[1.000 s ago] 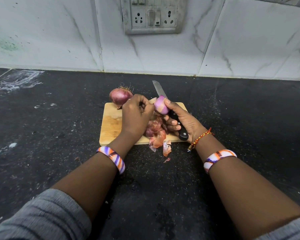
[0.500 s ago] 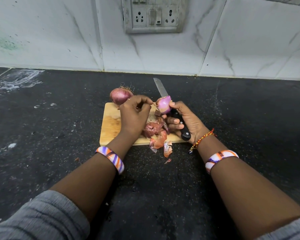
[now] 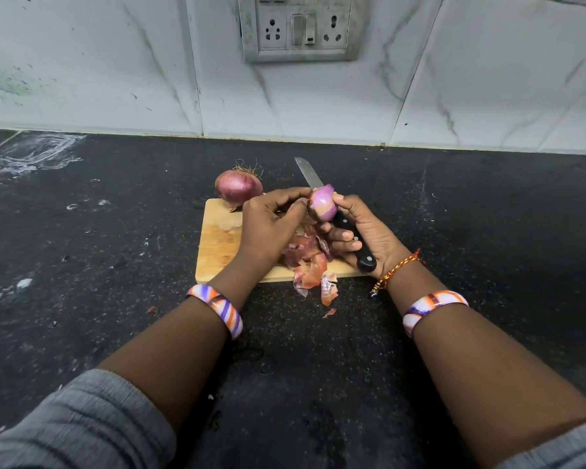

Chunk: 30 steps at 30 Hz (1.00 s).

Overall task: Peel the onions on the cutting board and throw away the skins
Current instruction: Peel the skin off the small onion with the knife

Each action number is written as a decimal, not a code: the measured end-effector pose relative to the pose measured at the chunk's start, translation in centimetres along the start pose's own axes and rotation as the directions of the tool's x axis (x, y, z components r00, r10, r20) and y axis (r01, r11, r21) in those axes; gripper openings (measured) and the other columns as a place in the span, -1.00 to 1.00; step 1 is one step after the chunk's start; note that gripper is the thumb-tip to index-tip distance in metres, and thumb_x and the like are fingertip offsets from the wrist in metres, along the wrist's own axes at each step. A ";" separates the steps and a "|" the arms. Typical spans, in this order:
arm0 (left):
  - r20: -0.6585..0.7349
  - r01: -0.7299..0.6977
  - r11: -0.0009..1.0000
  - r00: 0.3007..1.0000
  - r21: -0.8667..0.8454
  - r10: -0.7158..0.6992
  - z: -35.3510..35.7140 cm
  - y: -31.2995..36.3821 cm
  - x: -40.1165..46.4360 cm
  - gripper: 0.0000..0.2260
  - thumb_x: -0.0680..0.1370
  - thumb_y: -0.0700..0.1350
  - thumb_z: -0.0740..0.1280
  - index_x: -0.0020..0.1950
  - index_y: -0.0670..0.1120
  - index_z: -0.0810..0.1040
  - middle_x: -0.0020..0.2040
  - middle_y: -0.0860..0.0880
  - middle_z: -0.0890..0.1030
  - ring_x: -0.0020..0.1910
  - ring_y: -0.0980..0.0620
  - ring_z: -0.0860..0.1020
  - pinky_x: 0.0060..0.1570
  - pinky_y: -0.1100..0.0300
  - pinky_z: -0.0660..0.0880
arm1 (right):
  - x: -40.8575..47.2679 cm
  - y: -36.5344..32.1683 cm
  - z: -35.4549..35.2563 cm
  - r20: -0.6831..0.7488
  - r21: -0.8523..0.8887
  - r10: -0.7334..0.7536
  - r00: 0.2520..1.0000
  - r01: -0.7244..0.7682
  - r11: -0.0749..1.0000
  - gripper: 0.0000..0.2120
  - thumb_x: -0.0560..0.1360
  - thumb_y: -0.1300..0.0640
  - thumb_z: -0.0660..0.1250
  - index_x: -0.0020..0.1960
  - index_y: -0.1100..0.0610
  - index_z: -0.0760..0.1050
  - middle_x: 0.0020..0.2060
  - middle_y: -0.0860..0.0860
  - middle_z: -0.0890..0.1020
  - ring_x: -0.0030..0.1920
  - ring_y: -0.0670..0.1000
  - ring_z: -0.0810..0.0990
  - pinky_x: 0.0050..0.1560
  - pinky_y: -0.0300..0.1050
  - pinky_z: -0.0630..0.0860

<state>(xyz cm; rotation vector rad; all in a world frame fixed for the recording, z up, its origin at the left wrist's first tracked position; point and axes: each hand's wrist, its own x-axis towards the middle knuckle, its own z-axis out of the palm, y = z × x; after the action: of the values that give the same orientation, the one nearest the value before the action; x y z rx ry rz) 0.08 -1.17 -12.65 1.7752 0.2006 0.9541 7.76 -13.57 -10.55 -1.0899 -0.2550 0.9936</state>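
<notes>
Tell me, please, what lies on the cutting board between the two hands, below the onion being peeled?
A heap of loose onion skins lies there, spilling off the cutting board edge, in the head view.

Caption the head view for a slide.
Both hands work a half-peeled onion over the cutting board, right hand also gripping the knife.

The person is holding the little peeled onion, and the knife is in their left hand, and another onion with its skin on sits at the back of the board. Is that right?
Almost. The knife is in the right hand, not the left, as the head view shows. The left hand pinches at the peeled onion. The unpeeled onion does sit at the back of the cutting board.
</notes>
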 end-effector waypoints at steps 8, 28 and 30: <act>-0.025 -0.014 1.000 1.000 -0.006 0.014 0.0 0.2 -0.2 -0.82 0.43 -0.26 0.40 0.02 -0.13 0.61 -0.15 0.01 0.63 -0.21 0.33 0.57 -0.14 0.45 0.49 | 0.0 0.0 0.1 -0.001 -0.013 -0.001 1.000 0.001 1.000 -0.72 0.58 0.03 0.10 -0.13 0.22 0.41 -0.45 0.01 0.44 -0.67 -0.15 0.28 -0.71 -0.46 0.16; -0.156 0.011 0.985 0.988 0.172 0.016 0.1 -0.8 0.3 -0.94 0.42 -0.31 0.31 -0.22 -0.17 0.52 -0.36 0.13 0.46 -0.42 0.24 0.40 -0.35 0.42 0.35 | 0.1 0.1 -0.2 0.015 0.000 0.018 1.000 -0.018 1.000 -0.73 0.57 0.00 0.13 -0.12 0.21 0.38 -0.48 0.02 0.44 -0.68 -0.16 0.28 -0.72 -0.45 0.15; -0.168 0.021 0.988 0.986 0.154 0.006 0.1 -0.9 0.3 -0.93 0.45 -0.30 0.30 -0.18 -0.15 0.52 -0.33 0.14 0.47 -0.39 0.27 0.43 -0.34 0.43 0.37 | 0.1 0.1 -0.3 0.028 0.011 0.020 0.999 -0.020 1.000 -0.73 0.56 -0.01 0.13 -0.11 0.21 0.38 -0.48 0.01 0.44 -0.68 -0.16 0.28 -0.72 -0.44 0.17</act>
<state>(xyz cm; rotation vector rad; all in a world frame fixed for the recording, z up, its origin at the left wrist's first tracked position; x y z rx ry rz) 0.64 -0.66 -13.26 1.8341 0.3983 1.1086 7.94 -13.63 -10.78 -1.0705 -0.2609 1.0271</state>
